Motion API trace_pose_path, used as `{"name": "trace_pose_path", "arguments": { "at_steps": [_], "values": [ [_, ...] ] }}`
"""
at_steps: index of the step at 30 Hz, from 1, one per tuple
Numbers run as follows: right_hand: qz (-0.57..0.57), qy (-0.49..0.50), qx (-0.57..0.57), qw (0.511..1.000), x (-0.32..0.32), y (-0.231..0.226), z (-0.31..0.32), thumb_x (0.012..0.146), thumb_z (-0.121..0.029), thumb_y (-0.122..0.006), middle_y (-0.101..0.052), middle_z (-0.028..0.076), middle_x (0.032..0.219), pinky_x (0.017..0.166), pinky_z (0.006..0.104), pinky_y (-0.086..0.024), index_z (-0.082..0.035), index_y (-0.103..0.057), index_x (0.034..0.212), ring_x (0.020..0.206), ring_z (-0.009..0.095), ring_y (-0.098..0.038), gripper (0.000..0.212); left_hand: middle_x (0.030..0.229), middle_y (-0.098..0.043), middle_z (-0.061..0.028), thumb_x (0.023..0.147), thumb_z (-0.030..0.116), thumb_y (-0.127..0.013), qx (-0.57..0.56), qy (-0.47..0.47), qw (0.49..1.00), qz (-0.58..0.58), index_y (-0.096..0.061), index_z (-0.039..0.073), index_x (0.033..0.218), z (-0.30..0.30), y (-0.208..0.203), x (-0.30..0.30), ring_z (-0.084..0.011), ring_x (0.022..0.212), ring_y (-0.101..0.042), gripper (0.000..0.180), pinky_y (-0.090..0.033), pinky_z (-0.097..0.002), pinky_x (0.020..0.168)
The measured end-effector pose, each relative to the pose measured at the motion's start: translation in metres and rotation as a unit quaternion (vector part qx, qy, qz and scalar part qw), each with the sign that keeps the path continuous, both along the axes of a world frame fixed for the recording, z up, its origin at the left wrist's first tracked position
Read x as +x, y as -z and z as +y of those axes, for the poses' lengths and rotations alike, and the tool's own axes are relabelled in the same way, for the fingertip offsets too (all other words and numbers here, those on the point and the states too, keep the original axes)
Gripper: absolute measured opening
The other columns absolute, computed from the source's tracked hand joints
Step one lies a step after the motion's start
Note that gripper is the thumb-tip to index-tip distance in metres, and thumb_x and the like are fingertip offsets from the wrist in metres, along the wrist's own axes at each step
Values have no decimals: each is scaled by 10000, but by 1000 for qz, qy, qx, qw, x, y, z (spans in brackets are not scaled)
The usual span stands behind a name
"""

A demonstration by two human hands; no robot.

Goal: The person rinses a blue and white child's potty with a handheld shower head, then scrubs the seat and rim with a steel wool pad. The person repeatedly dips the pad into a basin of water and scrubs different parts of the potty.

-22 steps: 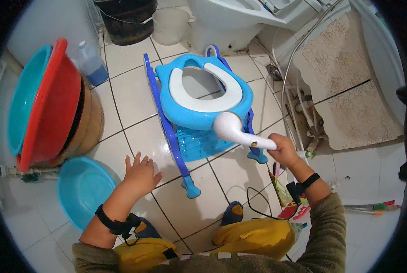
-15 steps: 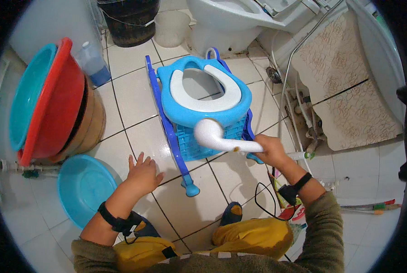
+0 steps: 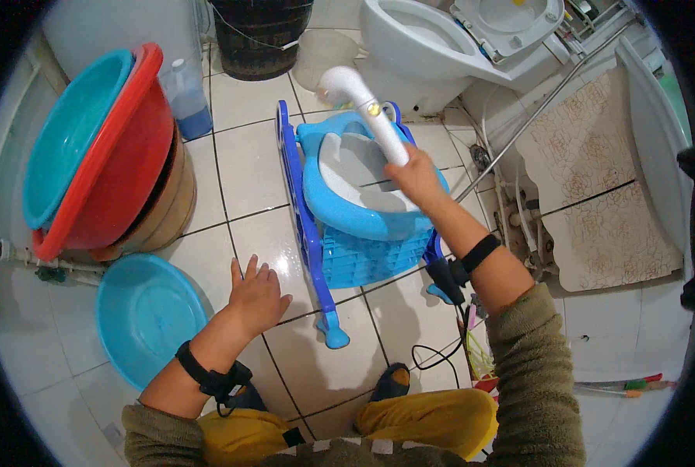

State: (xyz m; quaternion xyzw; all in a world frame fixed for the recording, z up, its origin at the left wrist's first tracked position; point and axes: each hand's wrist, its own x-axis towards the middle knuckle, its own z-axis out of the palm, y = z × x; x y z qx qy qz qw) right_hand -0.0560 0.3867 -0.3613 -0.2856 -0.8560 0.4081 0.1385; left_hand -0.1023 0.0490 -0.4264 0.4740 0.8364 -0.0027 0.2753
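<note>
My right hand point(image 3: 420, 180) is wrapped round the handle of a white shower head point(image 3: 364, 106). It holds the shower head above a blue child's potty seat point(image 3: 372, 224), with the head end pointing away toward the back. I cannot tell whether water is coming out. A white pad point(image 3: 330, 165) lines the seat's opening, partly covered by the shower head and hand. The seat stands on dark blue side rails point(image 3: 307, 222) with a light blue step point(image 3: 372, 261) between them. My left hand point(image 3: 259, 300) hovers left of the near rail foot, open and holding nothing.
A light blue basin point(image 3: 149, 319) sits at left, below stacked red point(image 3: 133, 148) and teal basins beside a bottle of blue liquid point(image 3: 190, 101). Behind stand a black bucket point(image 3: 260, 39) and a white toilet point(image 3: 413, 66). A shower hose point(image 3: 546, 101) runs along the right.
My right hand has swung the shower head up and away from the seat's near edge, to over its opening. My left hand stays open beside the rail. The view has shifted slightly.
</note>
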Motion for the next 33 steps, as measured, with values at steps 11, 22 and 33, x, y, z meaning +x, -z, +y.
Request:
{"name": "trace_pose_path", "arguments": {
  "at_steps": [11,22,33],
  "values": [
    [99,114,-127,980,-48,7,45,755,-123,-641,-599,83,740,532,311,-462,23,-580,1012,586,153,-564,302,1439,-439,-225,929,402,-529,5,-11,999,-45,-473,-86,1335,14,22,-19,-390,1432,-245,637,-81,-649,1132],
    [29,76,-113,990,-32,2,69,761,-115,-650,-595,82,754,540,312,-476,0,-580,1041,612,160,-584,311,1490,-370,-230,973,426,-447,-46,15,997,-65,-376,-89,1406,25,32,-29,-390,1453,-202,677,-77,-633,1150],
    [-64,-171,-17,983,-53,6,26,747,-106,-669,-656,138,899,778,346,-499,-26,-621,1089,822,255,-639,354,1474,-413,-203,957,395,-475,-7,-2,999,-48,-450,-63,1374,30,40,-28,-348,1447,-243,621,-67,-629,1144]
  ]
}}
